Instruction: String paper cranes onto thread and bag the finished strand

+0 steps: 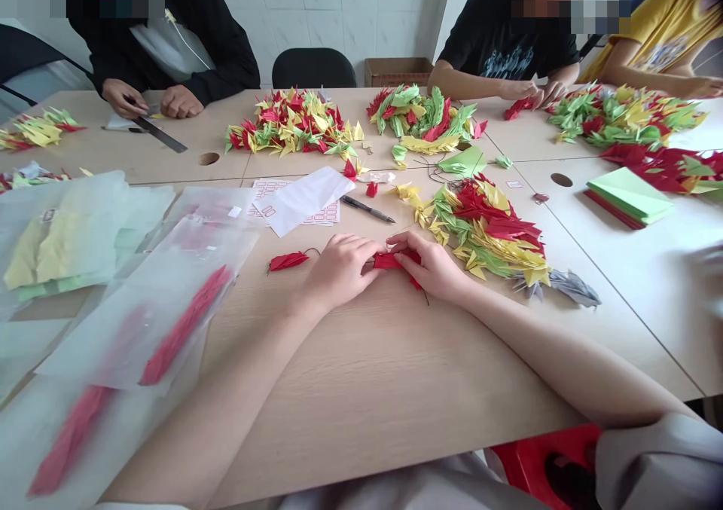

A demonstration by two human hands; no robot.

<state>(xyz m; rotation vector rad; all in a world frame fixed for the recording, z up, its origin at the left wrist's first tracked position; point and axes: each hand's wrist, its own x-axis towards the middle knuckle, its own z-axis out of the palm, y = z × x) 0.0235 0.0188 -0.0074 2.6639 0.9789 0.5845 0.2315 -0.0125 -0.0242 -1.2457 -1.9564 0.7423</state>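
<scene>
A red folded paper piece (387,261) is held between both hands above the middle of the table. My left hand (346,266) pinches its left end, fingers closed. At its right end, my right hand (428,266) has its fingers closed on the paper, and a dark thread hangs below them. Another red folded piece (288,261) with a dark thread lies just left of my left hand. A black pen (368,209) rests behind the hands, near white paper (305,200) on a sheet of red-printed labels (330,215).
Translucent plastic bags (186,299) holding red strips cover the left side. Red, yellow and green folded-paper piles (497,231) lie right and behind. Green and red paper squares (636,193) are stacked at right. Several people sit across; one person's hand (121,97) is near a ruler (161,135).
</scene>
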